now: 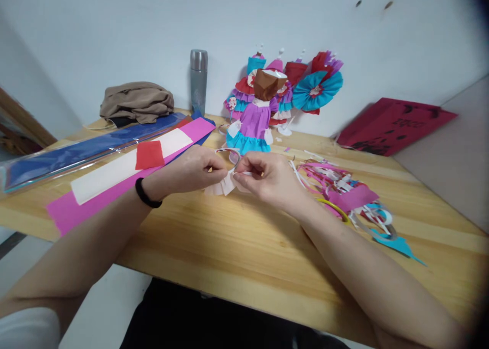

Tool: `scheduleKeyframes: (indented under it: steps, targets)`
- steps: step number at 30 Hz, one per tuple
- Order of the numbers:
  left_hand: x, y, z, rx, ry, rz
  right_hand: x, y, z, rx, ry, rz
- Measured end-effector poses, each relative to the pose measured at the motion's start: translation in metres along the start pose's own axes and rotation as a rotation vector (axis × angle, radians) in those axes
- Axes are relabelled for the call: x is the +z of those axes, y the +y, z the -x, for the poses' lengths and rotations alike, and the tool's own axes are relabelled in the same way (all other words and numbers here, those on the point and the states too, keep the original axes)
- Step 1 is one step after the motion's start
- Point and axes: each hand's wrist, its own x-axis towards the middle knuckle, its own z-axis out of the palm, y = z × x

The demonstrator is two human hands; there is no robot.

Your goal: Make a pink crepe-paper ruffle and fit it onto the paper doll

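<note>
Both my hands meet over the middle of the wooden table, pinching a small gathered piece of white crepe paper (pixel 222 187) between them. The fingers of my left hand (pixel 191 168) are closed on its left part, and a black band circles that wrist. My right hand (pixel 267 178) pinches the gathered edge from the other side, thumb against forefinger. The paper's pleats fan out below the fingertips. Just behind stands a paper doll (pixel 262 112) with a brown head, a purple dress and a blue ruffled hem.
Left lie pink (pixel 64 206) and white crepe strips (pixel 107 173) with a red square (pixel 150 155), beside a plastic-wrapped blue pack (pixel 76 148). A grey flask (pixel 198 81), brown cloth (pixel 135 102) and more paper dolls (pixel 294 76) stand behind. Right are paper scraps (pixel 355 198) and a red bag (pixel 393 127).
</note>
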Motion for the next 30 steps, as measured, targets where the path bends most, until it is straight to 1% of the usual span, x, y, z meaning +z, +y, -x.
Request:
scheduleKeyframes:
  steps: [10, 14, 16, 17, 19, 22, 24, 25, 27, 28, 29, 30]
  targets:
    - [0.000, -0.002, 0.000, 0.061, -0.012, -0.039, 0.001, 0.003, -0.001, 0.023, 0.050, -0.031]
    - [0.002, -0.002, 0.002, 0.098, -0.025, -0.151, 0.001, 0.002, -0.001, 0.031, -0.029, -0.077]
    - [0.005, 0.000, 0.003, 0.111, 0.017, -0.249, 0.001, 0.005, -0.002, 0.039, -0.063, -0.100]
    - [0.006, 0.001, 0.003, 0.115, 0.056, -0.292, 0.002, 0.006, -0.003, 0.057, -0.066, -0.132]
    - [0.009, 0.000, 0.002, 0.115, 0.172, -0.343, 0.003, 0.009, -0.005, 0.133, -0.039, -0.257]
    - [0.012, -0.004, 0.000, 0.105, 0.413, -0.356, 0.003, 0.008, -0.008, 0.273, 0.029, -0.509]
    - [0.012, -0.007, 0.001, 0.127, 0.559, -0.389, 0.003, 0.005, -0.009, 0.324, 0.061, -0.632]
    - [0.011, -0.008, 0.003, 0.161, 0.623, -0.421, 0.002, 0.004, -0.009, 0.334, 0.077, -0.678]
    - [0.008, -0.005, 0.009, 0.285, 0.733, -0.481, 0.002, 0.003, -0.010, 0.351, 0.118, -0.756]
    - [0.007, -0.002, 0.012, 0.356, 0.791, -0.485, 0.001, 0.004, -0.011, 0.364, 0.143, -0.790]
    - [0.007, 0.002, 0.015, 0.414, 0.820, -0.464, 0.000, 0.005, -0.012, 0.383, 0.171, -0.824]
    - [0.008, 0.006, 0.017, 0.432, 0.854, -0.423, 0.000, 0.006, -0.013, 0.406, 0.198, -0.857]
